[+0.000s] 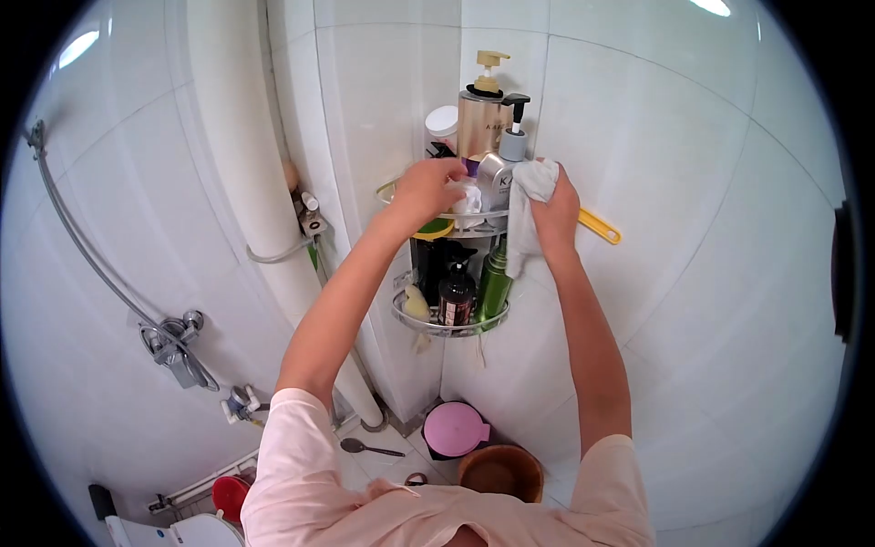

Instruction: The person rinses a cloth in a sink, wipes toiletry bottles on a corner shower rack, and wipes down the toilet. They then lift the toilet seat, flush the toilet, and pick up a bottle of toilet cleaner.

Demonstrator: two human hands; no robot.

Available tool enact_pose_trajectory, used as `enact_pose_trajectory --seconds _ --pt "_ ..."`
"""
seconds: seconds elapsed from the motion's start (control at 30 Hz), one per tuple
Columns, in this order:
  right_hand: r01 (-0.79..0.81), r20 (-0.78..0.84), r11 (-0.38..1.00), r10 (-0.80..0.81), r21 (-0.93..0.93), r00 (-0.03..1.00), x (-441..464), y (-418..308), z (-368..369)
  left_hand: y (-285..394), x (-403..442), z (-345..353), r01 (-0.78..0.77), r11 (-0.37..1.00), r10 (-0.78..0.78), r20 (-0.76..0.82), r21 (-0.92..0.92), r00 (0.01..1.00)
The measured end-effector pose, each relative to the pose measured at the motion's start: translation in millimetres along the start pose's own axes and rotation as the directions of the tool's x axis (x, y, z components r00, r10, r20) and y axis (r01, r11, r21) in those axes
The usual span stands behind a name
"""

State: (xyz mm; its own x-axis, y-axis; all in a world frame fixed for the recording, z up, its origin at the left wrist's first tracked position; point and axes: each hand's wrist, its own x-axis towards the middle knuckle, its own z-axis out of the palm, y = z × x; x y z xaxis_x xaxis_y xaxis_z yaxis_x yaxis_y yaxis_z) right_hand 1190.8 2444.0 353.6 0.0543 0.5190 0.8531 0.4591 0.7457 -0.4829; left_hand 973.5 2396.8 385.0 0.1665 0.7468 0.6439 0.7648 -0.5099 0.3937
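Observation:
A two-tier metal corner rack [451,330] hangs on the tiled wall. My left hand [427,193] reaches over its upper shelf, fingers apart, beside a crumpled white item [468,202]; whether it touches that item is unclear. My right hand [556,208] grips a white cloth [523,223], which hangs down at the shelf's right end. Between my hands stands a silver pump bottle [497,182], with a tall gold pump bottle [480,123] behind it. A white-lidded jar [442,121] is at the back left of the upper shelf.
The lower shelf holds a dark pump bottle [457,296] and a green bottle [494,287]. A yellow handle [600,226] sticks out right of my right hand. A white pipe [239,137] runs down at left. Below are a pink lid [456,428] and a brown basin [501,471].

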Motion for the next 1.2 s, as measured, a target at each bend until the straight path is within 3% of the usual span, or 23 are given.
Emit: enact_pose_trajectory --seconds 0.1,0.2,0.3,0.4,0.53,0.6,0.73,0.83,0.93,1.03,1.13,1.2 --pt "0.020 -0.022 1.000 -0.020 0.008 1.000 -12 -5 -15 -6 -6 12 -0.043 0.999 0.043 0.029 -0.012 0.999" --pt "0.247 -0.098 0.964 -0.238 0.101 0.966 -10 -27 -23 -2 -2 15 -0.046 0.998 0.044 0.039 0.047 0.998" --pt "0.414 -0.044 0.910 -0.412 0.030 0.910 -10 -51 -26 -10 7 15 -0.078 0.991 0.073 0.051 0.106 0.996" --pt "0.490 0.124 0.867 -0.478 -0.094 0.869 -15 -43 -19 -16 15 10 -0.047 0.990 0.049 -0.012 0.133 0.999" --pt "0.369 0.121 0.908 -0.351 -0.196 0.928 -40 -9 -15 -33 23 -14 -0.045 0.982 0.083 -0.202 0.183 0.976" --pt "0.289 0.096 0.954 -0.281 -0.079 0.955 -51 -5 -22 -36 21 -25 -0.017 0.987 0.055 -0.243 0.158 0.968" --pt "0.218 0.078 0.974 -0.223 0.062 0.972 -66 -14 -32 -51 20 -32 0.039 0.988 -0.082 -0.291 -0.150 0.953" --pt "0.180 0.090 0.980 -0.188 0.090 0.978 -75 -13 -35 -46 8 -34 0.011 0.998 -0.021 -0.180 -0.058 0.983" --pt "0.146 0.100 0.981 -0.159 0.127 0.982 -85 -18 -38 -17 -8 -49 0.027 0.949 0.055 -0.251 0.314 0.966" --pt "0.099 0.139 0.984 -0.120 0.146 0.983 -95 -19 -43 -23 -12 -52 -0.032 0.932 0.132 -0.257 0.360 0.957" --pt "0.066 0.153 0.983 -0.092 0.169 0.984 -106 -21 -49 -30 -15 -55 0.022 1.000 -0.023 -0.307 -0.005 0.952" --pt "0.029 0.157 0.982 -0.059 0.188 0.986 -112 -20 -51 -41 -15 -54 -0.026 0.954 -0.077 -0.328 -0.298 0.942"
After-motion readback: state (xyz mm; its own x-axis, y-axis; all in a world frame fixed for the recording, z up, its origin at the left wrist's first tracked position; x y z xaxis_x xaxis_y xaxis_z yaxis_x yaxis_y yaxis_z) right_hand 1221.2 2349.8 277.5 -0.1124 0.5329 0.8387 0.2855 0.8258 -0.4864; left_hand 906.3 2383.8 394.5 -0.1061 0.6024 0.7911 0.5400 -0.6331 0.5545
